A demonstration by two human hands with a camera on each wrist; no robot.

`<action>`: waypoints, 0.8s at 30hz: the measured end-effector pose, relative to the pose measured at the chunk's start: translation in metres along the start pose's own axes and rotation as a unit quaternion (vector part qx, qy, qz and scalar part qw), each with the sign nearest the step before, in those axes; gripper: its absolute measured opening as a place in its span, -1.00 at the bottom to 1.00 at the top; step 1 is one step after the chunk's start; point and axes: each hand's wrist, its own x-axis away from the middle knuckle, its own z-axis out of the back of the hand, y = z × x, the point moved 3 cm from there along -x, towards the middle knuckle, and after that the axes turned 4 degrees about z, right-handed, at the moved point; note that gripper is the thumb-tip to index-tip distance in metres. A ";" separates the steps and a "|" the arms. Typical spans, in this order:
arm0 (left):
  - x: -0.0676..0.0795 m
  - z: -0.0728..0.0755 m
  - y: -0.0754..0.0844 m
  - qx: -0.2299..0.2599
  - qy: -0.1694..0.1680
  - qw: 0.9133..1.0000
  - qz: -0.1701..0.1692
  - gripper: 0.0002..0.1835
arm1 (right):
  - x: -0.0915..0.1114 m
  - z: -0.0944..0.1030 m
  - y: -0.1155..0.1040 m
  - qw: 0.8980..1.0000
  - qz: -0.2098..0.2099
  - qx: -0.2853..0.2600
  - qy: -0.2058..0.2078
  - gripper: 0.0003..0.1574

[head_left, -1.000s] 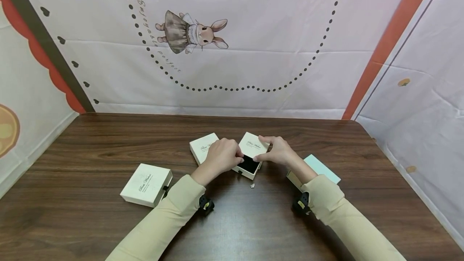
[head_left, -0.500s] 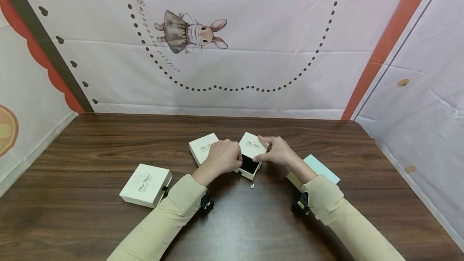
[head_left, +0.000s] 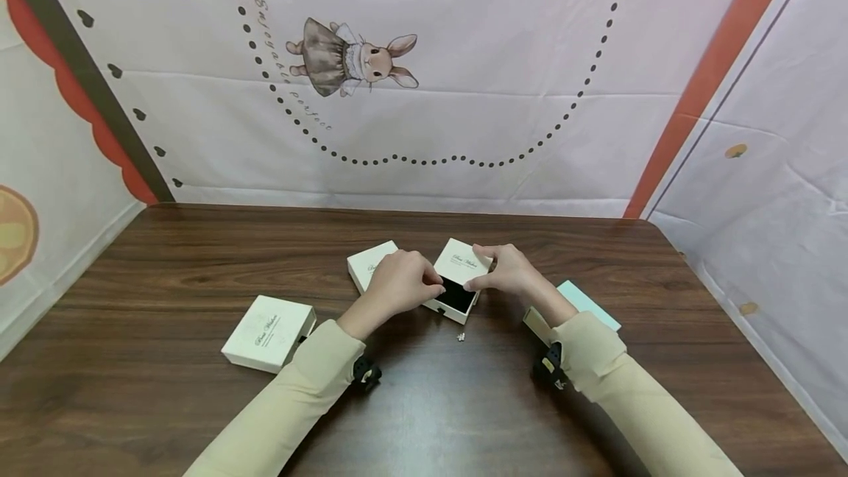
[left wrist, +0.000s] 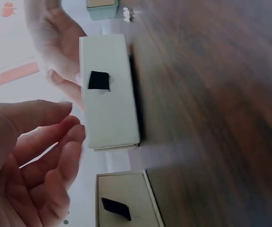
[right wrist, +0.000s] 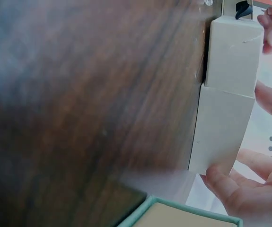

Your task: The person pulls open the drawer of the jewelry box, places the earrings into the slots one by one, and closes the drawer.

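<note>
Since half a second ago, the left hand [head_left: 403, 282] has swung slightly outward, its thumb now showing; the right hand [head_left: 509, 271] hasn't shifted. Nearest, a small silvery piece [head_left: 461, 337] lies on the tabletop [head_left: 430, 418], just in front of the open box [head_left: 458, 260], whose drawer [head_left: 453, 315] is partly out. I'd keep clear of that piece. Left thumb and fingertip nearly meet beside the drawer; whether they pinch anything, I can't tell. The right hand grips the box's cover; light, steady pressure should suffice. Beyond the left hand sits another cream box [head_left: 366, 263].
</note>
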 end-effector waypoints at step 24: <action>0.018 -0.012 0.000 0.166 -0.073 0.983 0.017 -0.93 | -0.005 0.004 0.001 1.000 0.008 0.015 -0.017 -0.03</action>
